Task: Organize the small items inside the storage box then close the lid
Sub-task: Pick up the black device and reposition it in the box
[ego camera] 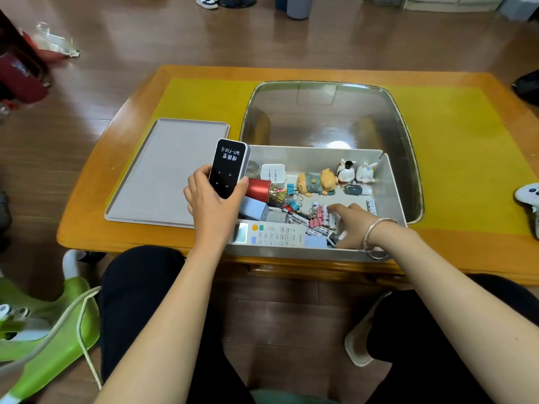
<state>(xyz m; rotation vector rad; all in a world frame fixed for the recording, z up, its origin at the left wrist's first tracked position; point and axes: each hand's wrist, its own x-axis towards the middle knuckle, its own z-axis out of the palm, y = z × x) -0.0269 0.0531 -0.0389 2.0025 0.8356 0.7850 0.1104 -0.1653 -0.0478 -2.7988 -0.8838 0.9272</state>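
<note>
Clutter in the storage box (390, 182), table centre, lid (163, 173) off at 9 o'clock.
Your left hand (211, 204) grips the WiFi unit (229, 167); right hand (348, 225), fingers spread, rakes batteries (328, 217) (clips could snag and spill). Beyond: yellow mat (455, 147), orange table (291, 72), wood floor (291, 39).

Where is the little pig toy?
In the head view, the pig toy lies on its side at the back of the storage box, just left of the two white bunny figurines.
</note>
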